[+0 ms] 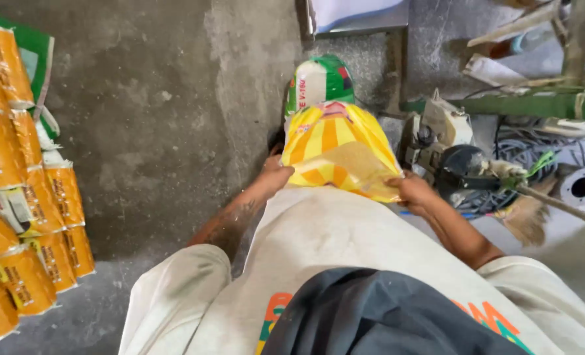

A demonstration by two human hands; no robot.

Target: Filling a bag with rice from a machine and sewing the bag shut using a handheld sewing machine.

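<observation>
Gripping the open mouth of a yellow-and-orange striped bag (335,148) standing on the concrete floor (141,98), left hand (274,176) and right hand (414,190), fingers clamped on its rim, should hold level and taut beside the sewing machine (437,144).

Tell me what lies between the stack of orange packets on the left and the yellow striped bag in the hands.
Head view: only bare grey concrete floor lies between the orange packets and the yellow striped bag, besides the left hand gripping the bag's edge.

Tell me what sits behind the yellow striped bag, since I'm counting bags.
Behind the yellow striped bag, held by the left hand and right hand, one green and white sack shows. Its lower part is covered.
</observation>
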